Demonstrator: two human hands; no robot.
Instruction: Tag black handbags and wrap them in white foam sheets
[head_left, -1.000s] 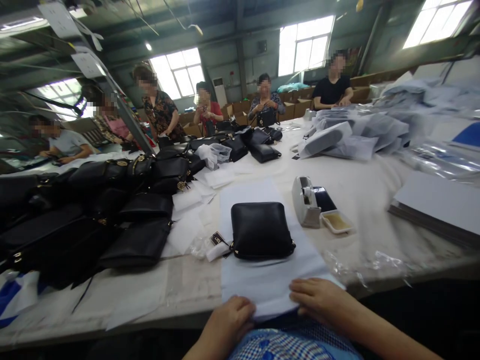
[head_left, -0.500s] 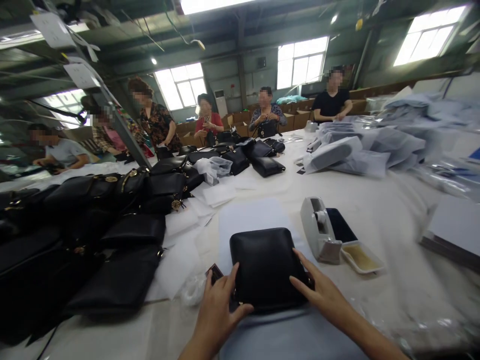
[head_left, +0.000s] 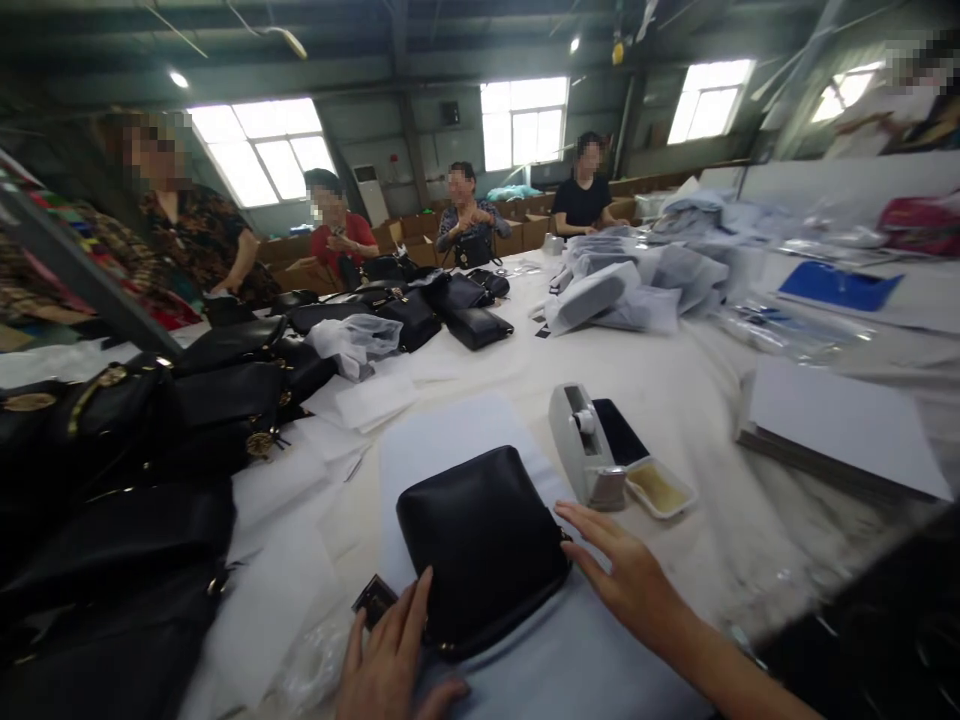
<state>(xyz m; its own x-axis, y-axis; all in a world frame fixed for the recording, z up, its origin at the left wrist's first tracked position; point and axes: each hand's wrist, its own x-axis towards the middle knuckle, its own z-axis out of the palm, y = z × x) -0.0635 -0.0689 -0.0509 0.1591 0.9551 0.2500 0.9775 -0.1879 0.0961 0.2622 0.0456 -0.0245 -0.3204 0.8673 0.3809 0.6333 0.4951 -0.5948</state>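
A black leather handbag (head_left: 484, 550) lies flat on pale sheet material (head_left: 457, 425) in front of me, turned at a slant, with gold fittings at its lower corner and right edge. At its lower left corner is my left hand (head_left: 390, 650), fingers stretched out, the index fingertip against the bag's side. My right hand (head_left: 630, 575) lies along the right edge, open, its fingertips close to the fitting there; whether they touch is hard to see. A small dark tag (head_left: 373, 600) sits beside the left fingers.
Many black bags (head_left: 112, 560) are heaped at left, beside loose white sheets (head_left: 277, 590). Right of the bag stand a tape dispenser (head_left: 581, 440) and a small dish (head_left: 660, 487). Stacked boards (head_left: 840, 420) lie farther right. Wrapped bags (head_left: 615, 285) and several co-workers (head_left: 585, 195) are beyond.
The view has swung right, so things appear further left. The handbag has turned slightly anticlockwise. My right fingers have come off its top face to its right edge.
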